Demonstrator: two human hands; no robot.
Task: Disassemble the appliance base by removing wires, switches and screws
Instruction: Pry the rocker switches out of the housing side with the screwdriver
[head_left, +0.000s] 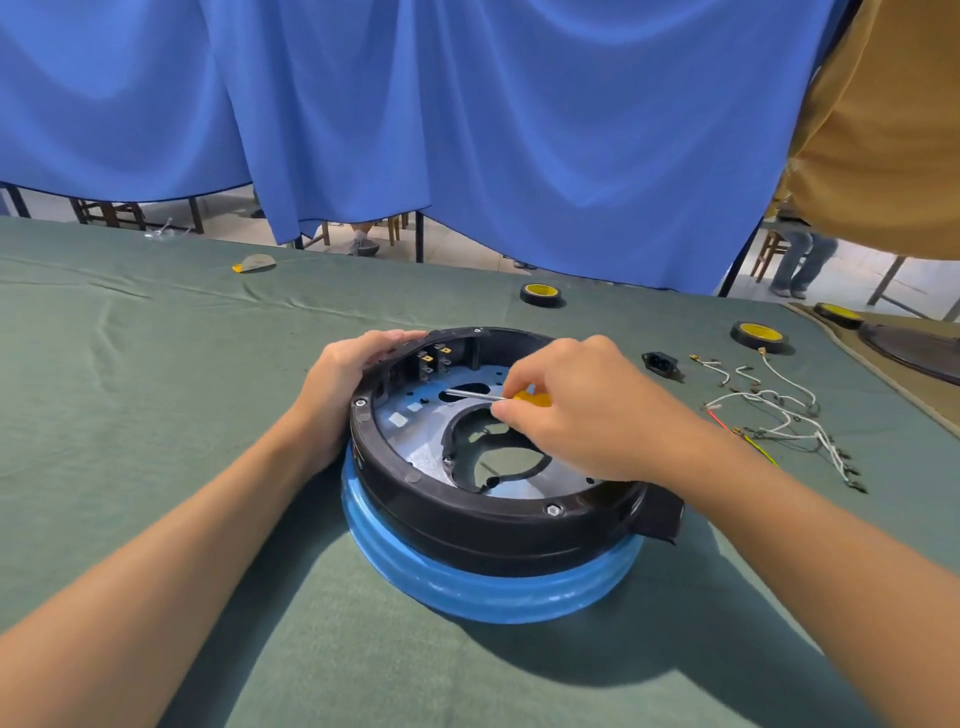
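A round appliance base with a black rim and a blue lower ring lies upside down on the green cloth. Its metal plate shows inside, and switches sit against the far inner wall. My left hand grips the rim at the far left. My right hand holds a yellow-handled screwdriver; its shaft points left over the plate toward the switches. Removed white wires and a black power socket lie on the cloth to the right.
Three black-and-yellow tape rolls sit near the table's far edge. A small grey and yellow piece lies far left. A dark round part rests at the right edge. Blue curtain hangs behind; a person's legs stand far right.
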